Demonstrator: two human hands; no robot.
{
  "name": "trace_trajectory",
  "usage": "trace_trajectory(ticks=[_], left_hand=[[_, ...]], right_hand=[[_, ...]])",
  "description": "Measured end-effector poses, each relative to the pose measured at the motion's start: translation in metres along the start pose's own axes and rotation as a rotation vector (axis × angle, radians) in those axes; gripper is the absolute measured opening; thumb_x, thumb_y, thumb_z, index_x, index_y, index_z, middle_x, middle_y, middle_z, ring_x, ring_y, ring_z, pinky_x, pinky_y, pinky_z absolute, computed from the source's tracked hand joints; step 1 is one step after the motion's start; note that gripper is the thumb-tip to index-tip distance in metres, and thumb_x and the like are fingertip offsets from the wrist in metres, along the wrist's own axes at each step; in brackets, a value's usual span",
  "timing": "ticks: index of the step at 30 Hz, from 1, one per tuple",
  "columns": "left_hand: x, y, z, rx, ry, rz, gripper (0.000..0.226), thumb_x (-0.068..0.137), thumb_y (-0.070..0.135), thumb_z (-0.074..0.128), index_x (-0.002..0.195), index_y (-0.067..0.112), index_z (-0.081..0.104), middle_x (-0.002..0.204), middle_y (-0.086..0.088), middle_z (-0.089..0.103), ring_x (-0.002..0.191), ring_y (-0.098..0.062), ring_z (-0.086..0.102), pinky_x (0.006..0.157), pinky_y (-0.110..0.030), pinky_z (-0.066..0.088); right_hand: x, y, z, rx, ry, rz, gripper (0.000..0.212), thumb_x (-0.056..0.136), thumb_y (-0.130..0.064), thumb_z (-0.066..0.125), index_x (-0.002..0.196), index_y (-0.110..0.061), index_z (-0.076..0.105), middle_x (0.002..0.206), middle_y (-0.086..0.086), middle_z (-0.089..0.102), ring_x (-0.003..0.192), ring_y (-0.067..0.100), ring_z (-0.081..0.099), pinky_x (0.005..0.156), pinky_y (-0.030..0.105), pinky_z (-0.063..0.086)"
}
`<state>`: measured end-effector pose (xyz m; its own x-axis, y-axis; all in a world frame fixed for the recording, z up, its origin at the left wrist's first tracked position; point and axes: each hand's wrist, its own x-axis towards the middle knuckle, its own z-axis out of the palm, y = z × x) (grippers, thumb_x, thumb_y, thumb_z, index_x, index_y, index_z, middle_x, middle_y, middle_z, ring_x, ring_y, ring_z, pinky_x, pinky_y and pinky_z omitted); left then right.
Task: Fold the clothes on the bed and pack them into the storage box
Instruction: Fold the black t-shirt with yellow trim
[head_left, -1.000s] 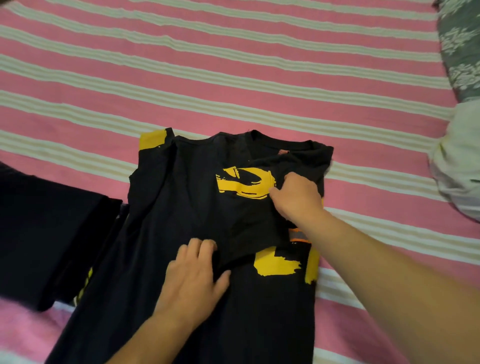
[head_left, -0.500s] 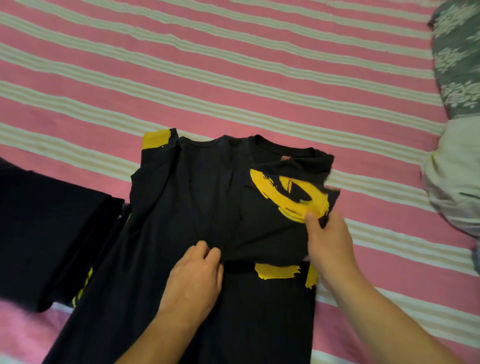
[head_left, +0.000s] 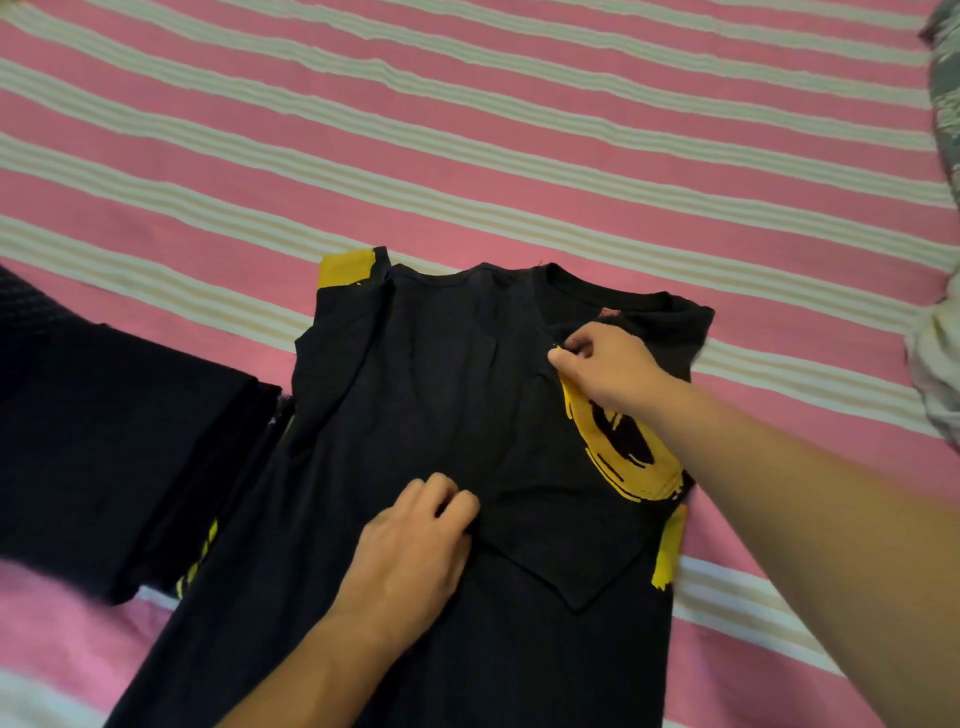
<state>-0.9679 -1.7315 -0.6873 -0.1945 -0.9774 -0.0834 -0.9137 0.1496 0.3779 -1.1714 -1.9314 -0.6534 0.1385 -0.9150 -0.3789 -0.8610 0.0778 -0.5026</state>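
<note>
Fingers (head_left: 563, 356) of my right hand (head_left: 613, 371) pinch the sleeve edge of the black T-shirt (head_left: 441, 395), which lies on the striped bed (head_left: 467, 156); my left hand (head_left: 415, 551) presses the fabric with curled fingers. I judge the sleeve fold is in progress; next I must lay it flat, then fold the body

The bed (head_left: 519, 156) wears a pink sheet with pale stripes. A black T-shirt (head_left: 415, 415) with yellow print lies flat on it at centre, collar away from the camera. A dark folded garment (head_left: 104, 441) lies just left, touching it. Pale cloth (head_left: 935, 374) and a grey patterned fabric (head_left: 945, 93) sit at the right edge.
</note>
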Motion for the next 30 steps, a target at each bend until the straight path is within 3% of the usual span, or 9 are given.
trace_trajectory(ticks=[2,6,10,13,15,16,19,24,30], left_hand=[[-0.002,-0.002,-0.002,-0.031,0.007,-0.016,0.014,0.089,0.033,0.058,0.098,0.031,0.048,0.094,0.017,0.048,0.081,-0.005,0.048,0.06,-0.022,0.044],[-0.001,-0.002,-0.004,-0.096,0.021,-0.1,0.019,0.092,0.033,0.047,0.085,0.033,0.03,0.077,0.018,0.038,0.073,-0.005,0.041,0.064,-0.024,0.042],[0.001,0.002,-0.003,-0.182,-0.041,-0.215,0.029,0.092,0.031,0.053,0.077,0.033,0.028,0.075,0.017,0.04,0.077,-0.006,0.044,0.069,-0.022,0.037],[-0.003,0.0,-0.007,-0.334,-0.09,-0.284,0.016,0.089,0.029,0.059,0.093,0.038,0.047,0.087,0.018,0.05,0.09,0.0,0.05,0.077,-0.017,0.04],[-0.001,-0.001,-0.009,-0.454,-0.093,-0.337,0.009,0.093,0.031,0.056,0.101,0.037,0.055,0.093,0.018,0.055,0.094,0.001,0.053,0.082,-0.018,0.042],[0.002,0.0,-0.008,-0.5,-0.091,-0.371,0.007,0.095,0.039,0.052,0.096,0.035,0.057,0.092,0.016,0.058,0.093,0.0,0.054,0.083,-0.02,0.044],[0.012,0.005,-0.004,-0.433,-0.088,-0.389,0.039,0.092,0.063,0.045,0.077,0.028,0.052,0.08,0.01,0.054,0.085,-0.005,0.05,0.08,-0.029,0.044],[0.016,0.001,-0.006,-0.647,-0.146,-0.53,0.04,0.099,0.035,0.061,0.067,0.013,0.052,0.076,0.004,0.049,0.076,-0.003,0.05,0.068,-0.013,0.036],[0.019,-0.003,-0.005,-0.692,-0.183,-0.56,0.042,0.1,0.035,0.056,0.065,0.013,0.052,0.082,0.001,0.051,0.077,0.0,0.051,0.063,-0.009,0.034]], right_hand=[[0.013,-0.005,0.004,0.046,-0.003,0.015,0.02,0.097,-0.035,0.062,0.083,-0.021,0.063,0.084,-0.006,0.063,0.085,0.017,0.061,0.074,0.028,0.038],[0.026,-0.015,0.007,0.125,0.176,0.052,0.018,0.099,-0.031,0.06,0.085,-0.02,0.064,0.082,-0.003,0.062,0.076,0.012,0.057,0.072,0.032,0.043],[0.033,-0.014,0.013,0.168,0.14,-0.002,0.022,0.102,-0.036,0.052,0.101,-0.02,0.067,0.099,0.002,0.062,0.091,0.02,0.059,0.08,0.034,0.043],[0.037,0.014,-0.005,-0.147,0.274,-0.091,0.03,0.104,-0.033,0.045,0.128,-0.026,0.061,0.13,0.007,0.054,0.124,0.03,0.044,0.102,0.047,0.039],[0.041,0.038,-0.027,-0.353,0.224,-0.105,0.037,0.104,-0.036,0.046,0.14,-0.029,0.054,0.141,0.006,0.053,0.129,0.035,0.04,0.106,0.052,0.035],[0.043,0.047,-0.038,-0.429,0.192,-0.11,0.038,0.103,-0.039,0.048,0.14,-0.031,0.054,0.14,0.006,0.055,0.128,0.036,0.042,0.105,0.052,0.037],[0.053,0.052,-0.049,-0.524,0.142,-0.16,0.034,0.096,-0.043,0.06,0.129,-0.034,0.063,0.124,0.005,0.063,0.12,0.036,0.051,0.096,0.046,0.043],[0.064,0.034,-0.041,-0.481,0.085,-0.187,0.017,0.096,-0.032,0.064,0.112,-0.026,0.068,0.111,0.003,0.067,0.11,0.033,0.057,0.094,0.046,0.046],[0.064,0.008,-0.016,-0.231,0.193,-0.158,0.027,0.097,-0.019,0.055,0.121,-0.027,0.065,0.12,-0.001,0.066,0.118,0.029,0.055,0.104,0.047,0.04]])
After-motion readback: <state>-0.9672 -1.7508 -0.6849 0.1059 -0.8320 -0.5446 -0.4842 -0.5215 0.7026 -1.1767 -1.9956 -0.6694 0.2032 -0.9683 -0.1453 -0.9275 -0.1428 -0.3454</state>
